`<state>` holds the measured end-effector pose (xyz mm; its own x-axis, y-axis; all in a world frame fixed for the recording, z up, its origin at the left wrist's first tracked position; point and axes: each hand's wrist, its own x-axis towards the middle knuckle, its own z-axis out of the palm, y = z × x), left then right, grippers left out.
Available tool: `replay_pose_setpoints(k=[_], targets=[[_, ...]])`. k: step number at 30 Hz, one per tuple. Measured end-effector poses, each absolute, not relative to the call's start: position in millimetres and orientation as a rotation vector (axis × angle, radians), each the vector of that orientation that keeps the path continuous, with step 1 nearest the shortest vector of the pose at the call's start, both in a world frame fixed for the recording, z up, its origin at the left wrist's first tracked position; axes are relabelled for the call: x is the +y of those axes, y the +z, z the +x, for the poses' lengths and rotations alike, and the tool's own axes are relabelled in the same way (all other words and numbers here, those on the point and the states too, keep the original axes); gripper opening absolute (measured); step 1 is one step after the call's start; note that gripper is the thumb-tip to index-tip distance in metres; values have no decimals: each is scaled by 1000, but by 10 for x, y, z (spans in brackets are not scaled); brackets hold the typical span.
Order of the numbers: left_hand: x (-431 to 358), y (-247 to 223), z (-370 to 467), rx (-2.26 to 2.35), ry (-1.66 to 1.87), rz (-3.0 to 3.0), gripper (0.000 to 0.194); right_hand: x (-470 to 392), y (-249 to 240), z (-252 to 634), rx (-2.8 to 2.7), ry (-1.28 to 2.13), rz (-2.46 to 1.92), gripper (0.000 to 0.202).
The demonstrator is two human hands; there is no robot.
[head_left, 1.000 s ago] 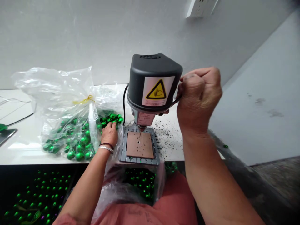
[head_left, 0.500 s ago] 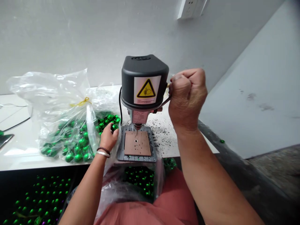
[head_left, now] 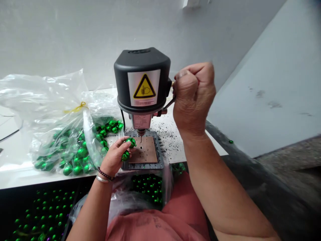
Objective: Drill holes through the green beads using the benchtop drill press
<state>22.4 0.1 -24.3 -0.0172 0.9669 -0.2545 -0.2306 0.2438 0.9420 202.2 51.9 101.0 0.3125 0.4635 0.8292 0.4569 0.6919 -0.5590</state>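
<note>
My left hand [head_left: 114, 159] had left the bag [head_left: 62, 134] and brought two green beads [head_left: 131, 142] pinched in its fingertips beside the drill bit [head_left: 140, 136], my right hand [head_left: 194, 97] fisted round the lever (unpressed, I judged).

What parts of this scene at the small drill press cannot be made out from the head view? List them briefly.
- Feed lever: its grip is hidden inside the right hand.
- Warning label: the print is too small to read.
- Drill bit: its tip is too thin to judge.
- Wall socket: cut off by the top edge.
- Green beads in the left hand: partly covered by its fingers, so no count.
</note>
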Motion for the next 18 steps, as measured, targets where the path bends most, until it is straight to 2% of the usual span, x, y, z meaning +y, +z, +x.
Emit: replay_pose_setpoints(k=[14,18], targets=[[127,-313,497,1814,776,1521,27,450,1024,2043,-1301,67,-836,14],[118,-265,580,1931,657,1728,29,436,1021,2042,-1287,39,-799,14]])
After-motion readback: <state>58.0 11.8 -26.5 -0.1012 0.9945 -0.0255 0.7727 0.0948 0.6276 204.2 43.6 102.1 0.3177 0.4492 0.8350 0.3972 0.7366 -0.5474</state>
